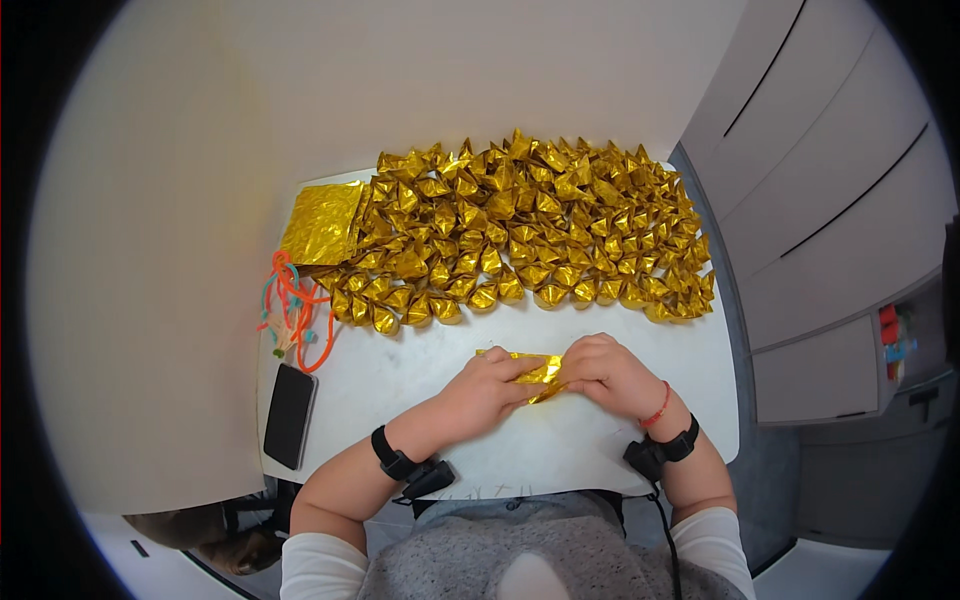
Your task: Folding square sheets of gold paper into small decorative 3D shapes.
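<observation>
Between my two hands, on the near half of the white table [400,365], lies a partly folded sheet of shiny gold foil paper [541,371]. My left hand [487,385] rests on its left part, fingers pressing it. At its right end my right hand [606,376] pinches the paper with bent fingers. Beyond my hands, several rows of folded gold paper ingots [530,220] cover the far half of the table. A stack of flat gold foil sheets [322,222] sits at their left.
Orange and teal cords [297,310] lie tangled at the table's left edge. Nearer me is a black phone [290,415]. Walls stand behind and to the left. Grey cabinets [820,200] line the right side, with an open shelf [900,345] holding coloured items.
</observation>
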`<state>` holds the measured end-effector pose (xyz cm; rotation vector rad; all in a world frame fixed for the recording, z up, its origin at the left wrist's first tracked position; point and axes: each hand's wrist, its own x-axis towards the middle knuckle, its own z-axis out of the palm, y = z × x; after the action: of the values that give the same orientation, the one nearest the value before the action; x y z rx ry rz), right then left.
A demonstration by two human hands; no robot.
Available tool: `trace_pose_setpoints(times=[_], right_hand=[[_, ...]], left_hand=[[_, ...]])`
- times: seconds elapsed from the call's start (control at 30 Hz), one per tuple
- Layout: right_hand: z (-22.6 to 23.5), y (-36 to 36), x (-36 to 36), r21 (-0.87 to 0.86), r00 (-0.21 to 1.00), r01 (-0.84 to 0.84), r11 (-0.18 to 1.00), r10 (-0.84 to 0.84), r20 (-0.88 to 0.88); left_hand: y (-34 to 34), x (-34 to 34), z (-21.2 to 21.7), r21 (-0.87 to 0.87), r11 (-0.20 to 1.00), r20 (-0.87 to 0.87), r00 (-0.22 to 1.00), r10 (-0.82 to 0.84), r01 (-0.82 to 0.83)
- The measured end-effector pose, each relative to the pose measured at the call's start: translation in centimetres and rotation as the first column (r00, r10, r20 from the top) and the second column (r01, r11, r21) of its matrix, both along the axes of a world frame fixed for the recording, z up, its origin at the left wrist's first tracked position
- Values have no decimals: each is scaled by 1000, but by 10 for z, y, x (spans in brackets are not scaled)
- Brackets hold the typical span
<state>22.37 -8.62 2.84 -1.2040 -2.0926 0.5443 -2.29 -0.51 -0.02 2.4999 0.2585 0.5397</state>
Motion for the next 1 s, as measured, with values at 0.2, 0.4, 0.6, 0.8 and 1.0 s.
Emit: trace_pose_setpoints(times=[0.2, 0.4, 0.6, 0.8, 1.0], right_hand=[[-14, 8, -8, -128, 994, 90, 988, -97, -44], [-13, 7, -19, -244, 948, 283, 928, -309, -77], [-15, 8, -21, -235, 938, 330, 914, -345, -22], [-13, 8, -21, -226, 944, 316, 921, -329, -18], [-14, 8, -20, -211, 949, 303, 929, -314, -22]], left_hand=[[1, -2, 0, -48, 999, -2, 1000, 0, 0], [2, -4, 4, -104, 995, 28, 1000, 12, -9], [3, -2, 3, -186, 982, 31, 999, 35, -29], [4, 0, 9, -211, 976, -20, 998, 53, -56], [4, 0, 8, -196, 979, -20, 999, 45, -48]])
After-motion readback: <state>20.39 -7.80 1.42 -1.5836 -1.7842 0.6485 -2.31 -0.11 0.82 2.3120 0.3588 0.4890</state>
